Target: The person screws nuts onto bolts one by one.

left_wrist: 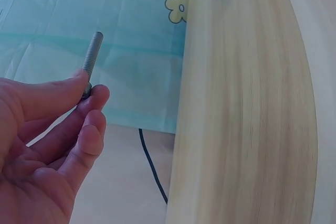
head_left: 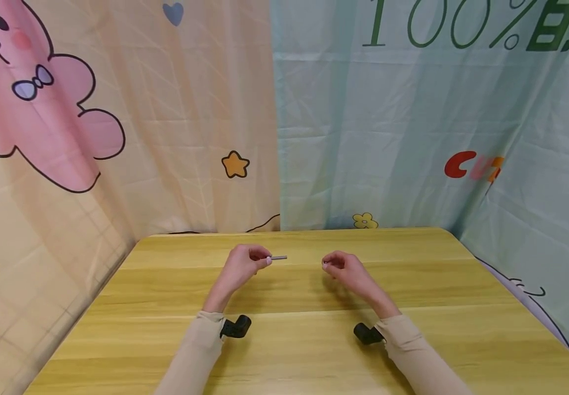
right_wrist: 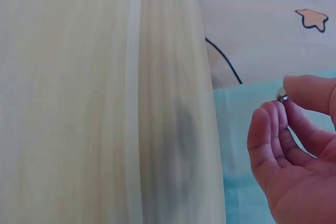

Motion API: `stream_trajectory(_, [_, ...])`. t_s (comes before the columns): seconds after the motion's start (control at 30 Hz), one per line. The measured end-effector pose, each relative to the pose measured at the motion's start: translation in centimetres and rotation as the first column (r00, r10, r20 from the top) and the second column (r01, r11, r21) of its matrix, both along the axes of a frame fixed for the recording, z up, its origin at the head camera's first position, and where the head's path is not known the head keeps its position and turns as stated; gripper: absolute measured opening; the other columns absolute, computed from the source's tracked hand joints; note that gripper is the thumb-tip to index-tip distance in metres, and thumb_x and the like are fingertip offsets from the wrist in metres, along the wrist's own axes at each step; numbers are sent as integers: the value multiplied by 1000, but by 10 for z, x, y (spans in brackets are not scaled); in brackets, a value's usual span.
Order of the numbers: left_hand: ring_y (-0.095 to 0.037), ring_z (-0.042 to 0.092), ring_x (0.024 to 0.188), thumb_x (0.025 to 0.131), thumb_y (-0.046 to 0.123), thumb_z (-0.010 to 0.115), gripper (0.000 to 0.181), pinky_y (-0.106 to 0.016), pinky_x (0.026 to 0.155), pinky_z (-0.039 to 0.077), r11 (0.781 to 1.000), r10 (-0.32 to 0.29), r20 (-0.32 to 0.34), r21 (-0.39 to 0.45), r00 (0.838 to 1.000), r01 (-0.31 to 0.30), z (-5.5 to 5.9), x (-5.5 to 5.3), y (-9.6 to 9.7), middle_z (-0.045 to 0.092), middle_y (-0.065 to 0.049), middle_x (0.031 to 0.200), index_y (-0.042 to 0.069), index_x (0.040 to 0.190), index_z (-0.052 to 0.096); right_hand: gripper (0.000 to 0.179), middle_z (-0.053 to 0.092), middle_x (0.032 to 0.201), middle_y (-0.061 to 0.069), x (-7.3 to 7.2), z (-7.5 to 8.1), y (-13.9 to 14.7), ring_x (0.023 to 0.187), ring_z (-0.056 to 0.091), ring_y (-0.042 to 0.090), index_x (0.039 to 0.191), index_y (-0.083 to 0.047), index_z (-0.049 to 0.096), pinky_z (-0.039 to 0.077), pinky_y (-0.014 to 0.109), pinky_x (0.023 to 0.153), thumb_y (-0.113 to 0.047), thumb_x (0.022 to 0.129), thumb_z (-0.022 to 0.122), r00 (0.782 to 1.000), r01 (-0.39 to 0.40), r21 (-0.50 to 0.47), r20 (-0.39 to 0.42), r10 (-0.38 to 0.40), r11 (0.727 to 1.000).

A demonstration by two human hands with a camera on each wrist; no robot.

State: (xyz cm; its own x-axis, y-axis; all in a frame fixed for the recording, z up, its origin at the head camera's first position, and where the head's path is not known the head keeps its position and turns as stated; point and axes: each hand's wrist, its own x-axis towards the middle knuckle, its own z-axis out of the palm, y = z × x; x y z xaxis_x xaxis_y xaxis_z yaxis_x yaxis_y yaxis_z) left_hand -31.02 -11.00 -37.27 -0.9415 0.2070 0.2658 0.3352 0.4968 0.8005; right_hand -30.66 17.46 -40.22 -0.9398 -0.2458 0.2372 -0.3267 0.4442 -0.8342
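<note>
In the head view my left hand (head_left: 241, 267) is raised over the far half of the table. Thumb and fingertips pinch a grey metal bolt (left_wrist: 93, 53) by its head end. Its threaded shank sticks out past the fingers, pointing toward my right hand (head_left: 352, 272). That hand, a short way to the right, pinches a small shiny metal nut (right_wrist: 282, 96) between thumb and index finger. Mostly hidden by the fingertips, the nut shows only its edge in the right wrist view. A gap separates the bolt's free end from the right fingertips.
Both hands are over a wooden table (head_left: 294, 340) with a light yellow grain. Printed curtains (head_left: 205, 109) hang behind its far edge and along the sides. Each wrist wears a black camera mount (head_left: 236, 327) over a beige sleeve (head_left: 192, 351).
</note>
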Motion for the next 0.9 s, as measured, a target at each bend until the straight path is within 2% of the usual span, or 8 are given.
stream_trajectory(0.13, [-35,62,79,88,9,74,5,-31,60,51,1000,13,6,21,1000,-14,1,0,2,68,-1,80,6,92,74,25,64,106,19,0,0,-5,97,61,38,116,8,60,55,42,80,-10,98,61,1000,14,-110,26,-12,994])
stream_trajectory(0.4, [-24,60,72,90,10,73,4,-31,60,50,999,25,-23,36,999,-25,5,-2,3,68,-3,83,7,93,74,29,64,104,12,1,5,-10,95,60,24,120,6,60,54,35,83,-12,98,63,998,39,-290,54,-25,956])
stream_trajectory(0.43, [-25,60,73,90,9,72,5,-31,59,50,999,24,-31,41,999,-23,5,-2,3,69,-3,83,6,94,74,29,64,104,12,1,7,-11,96,60,26,120,6,60,54,33,83,-12,98,63,998,40,-310,54,-25,950])
stream_trajectory(0.57, [-28,61,72,89,8,73,6,-30,58,50,998,30,-61,61,998,-26,7,-3,3,69,-4,83,5,94,74,29,62,108,17,2,11,-14,96,60,24,120,7,60,53,31,84,-10,97,64,999,32,-357,41,-19,933])
stream_trajectory(0.7, [-26,61,71,88,7,74,6,-30,57,49,997,34,-98,79,995,-26,9,-4,2,69,-4,83,6,94,75,29,63,107,14,3,14,-16,94,60,19,120,7,60,53,33,86,-10,97,64,999,26,-376,33,-15,926])
stream_trajectory(0.9, [-23,62,74,88,8,74,7,-30,56,50,996,40,-128,83,991,-30,11,-4,3,69,-3,84,7,95,75,27,63,107,13,3,17,-19,93,61,19,118,6,61,53,32,84,-7,96,64,1000,18,-403,15,-13,915])
